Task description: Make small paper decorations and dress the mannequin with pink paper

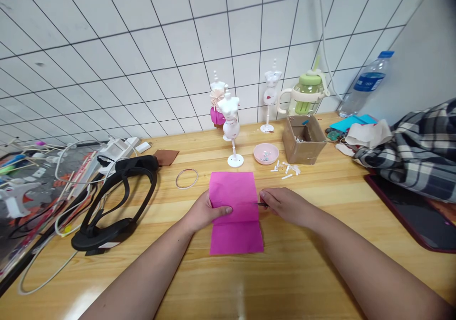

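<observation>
A bright pink sheet of paper (233, 191) with crosswise creases is held above the wooden table, its lower part reaching toward me. My left hand (210, 211) grips its left edge, thumb on top and fingers underneath. At the right edge, my right hand (280, 200) is closed around what look like small dark scissors (262, 204). Their narrow blades meet the paper near a crease; the handles are hidden in my fist. Just beyond the paper stands a small white dress-form mannequin (231, 120).
Behind are a dressed mannequin (217, 115), another bare one (270, 96), a pink dish (266, 153), a cardboard box (304, 139) and a green-lidded cup (308, 92). A black headset strap (142, 206) and a ring (187, 179) lie left. A tablet-like dark slab (409, 215) lies right.
</observation>
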`<action>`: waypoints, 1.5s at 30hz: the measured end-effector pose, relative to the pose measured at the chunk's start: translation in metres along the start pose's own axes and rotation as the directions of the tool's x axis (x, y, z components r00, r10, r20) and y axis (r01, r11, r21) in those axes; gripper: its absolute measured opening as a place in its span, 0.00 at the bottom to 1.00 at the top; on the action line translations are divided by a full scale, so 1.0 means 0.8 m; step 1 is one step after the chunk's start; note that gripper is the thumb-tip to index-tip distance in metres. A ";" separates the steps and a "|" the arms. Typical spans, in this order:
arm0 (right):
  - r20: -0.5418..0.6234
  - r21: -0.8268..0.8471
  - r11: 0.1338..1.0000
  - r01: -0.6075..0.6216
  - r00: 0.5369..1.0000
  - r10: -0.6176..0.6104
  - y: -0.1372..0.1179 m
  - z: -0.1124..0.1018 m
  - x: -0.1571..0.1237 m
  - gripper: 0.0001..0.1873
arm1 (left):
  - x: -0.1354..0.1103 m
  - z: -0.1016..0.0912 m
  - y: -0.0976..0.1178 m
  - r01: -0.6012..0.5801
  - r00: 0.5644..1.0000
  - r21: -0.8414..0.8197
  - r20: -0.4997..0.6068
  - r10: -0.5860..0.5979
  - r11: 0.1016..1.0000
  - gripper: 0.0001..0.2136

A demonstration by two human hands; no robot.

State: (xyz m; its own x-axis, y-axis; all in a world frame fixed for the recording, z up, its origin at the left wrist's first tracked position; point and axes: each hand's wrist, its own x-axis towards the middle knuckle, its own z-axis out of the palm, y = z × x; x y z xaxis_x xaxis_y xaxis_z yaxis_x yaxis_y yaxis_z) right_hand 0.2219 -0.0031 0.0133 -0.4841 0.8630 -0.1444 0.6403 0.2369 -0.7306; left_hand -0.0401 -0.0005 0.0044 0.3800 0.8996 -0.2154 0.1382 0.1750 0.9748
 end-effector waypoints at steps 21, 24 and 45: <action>-0.002 -0.095 0.995 -0.043 0.999 0.043 -0.003 -0.001 -0.001 0.24 | 0.000 0.000 -0.002 -0.027 0.999 -0.017 0.016 0.028 0.999 0.23; 0.013 -0.075 0.997 -0.034 0.999 0.035 -0.006 0.002 0.001 0.24 | 0.000 0.000 -0.002 -0.034 0.999 -0.009 0.042 0.035 0.999 0.23; -0.045 -0.293 0.952 -0.085 0.996 0.075 -0.014 0.005 0.001 0.22 | 0.001 0.005 -0.002 -0.056 0.998 0.077 0.026 0.054 0.995 0.25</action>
State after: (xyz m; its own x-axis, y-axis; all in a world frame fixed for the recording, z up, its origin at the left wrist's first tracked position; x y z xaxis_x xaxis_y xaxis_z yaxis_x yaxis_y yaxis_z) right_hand 0.2118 -0.0064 0.0190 -0.4077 0.8974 -0.1684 0.8256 0.2836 -0.4878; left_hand -0.0362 -0.0018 0.0027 0.4106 0.8970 -0.1635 0.1867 0.0927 0.9780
